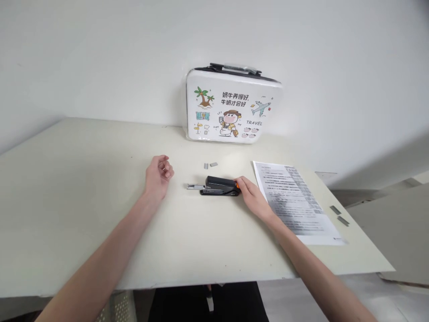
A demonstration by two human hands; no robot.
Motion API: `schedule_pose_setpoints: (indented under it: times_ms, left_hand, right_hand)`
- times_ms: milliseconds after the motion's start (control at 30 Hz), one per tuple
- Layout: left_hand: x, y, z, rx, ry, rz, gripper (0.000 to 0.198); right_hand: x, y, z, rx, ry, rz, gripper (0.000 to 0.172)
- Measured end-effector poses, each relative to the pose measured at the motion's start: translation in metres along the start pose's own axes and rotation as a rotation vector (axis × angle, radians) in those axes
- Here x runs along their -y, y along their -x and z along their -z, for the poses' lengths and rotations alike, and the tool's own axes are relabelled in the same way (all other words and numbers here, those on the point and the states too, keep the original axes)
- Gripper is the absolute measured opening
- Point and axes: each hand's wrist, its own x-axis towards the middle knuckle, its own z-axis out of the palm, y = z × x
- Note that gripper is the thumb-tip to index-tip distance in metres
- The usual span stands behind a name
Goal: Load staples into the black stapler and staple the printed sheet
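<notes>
A black stapler [221,183] lies on the table in front of me, its silver staple tray [196,186] sticking out to the left. My right hand [250,195] grips the stapler's right end, with fingers at an orange part there; some of the fingers are hidden. To the left, apart from the stapler, my left hand [158,175] hovers or rests above the tabletop with loosely curled fingers and nothing visible in them. Just behind the stapler sit two small pieces of staple strip, one [206,166] standing left of the other [213,164].
A white cartoon-printed case [231,107] with a black handle stands at the back against the wall. On the right lies a printed sheet [295,201], partly behind my right forearm. Two longer staple strips [335,210] are near the pale table's [365,255] right edge.
</notes>
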Motion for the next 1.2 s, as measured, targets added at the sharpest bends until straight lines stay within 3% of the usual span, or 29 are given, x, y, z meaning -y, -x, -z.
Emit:
schedule_pose_setpoints:
  times_ms: [167,367,567,733,933,1200]
  left_hand:
    - [0.010,0.005,-0.003,0.089,-0.117,0.039,0.011]
    - [0.024,0.015,-0.014,0.166,-0.229,0.105,0.032]
    - [0.030,0.039,-0.026,0.186,-0.023,0.426,0.051]
    - [0.039,0.053,-0.031,0.163,0.181,0.656,0.052]
    - [0.043,0.048,-0.027,0.111,0.283,0.662,0.047]
    - [0.043,0.049,-0.033,0.079,0.169,0.646,0.044]
  right_hand:
    - [0.003,0.007,0.000,0.060,0.008,0.081,0.039]
    - [0.005,0.014,-0.006,-0.068,0.095,0.252,0.024]
    - [0.014,0.022,-0.011,-0.258,0.156,0.612,0.029]
    - [0.018,0.027,-0.015,-0.371,0.290,0.808,0.037]
    - [0.013,0.028,-0.017,-0.423,0.390,0.855,0.040]
    - [0.021,0.029,-0.016,-0.491,0.401,0.824,0.038]
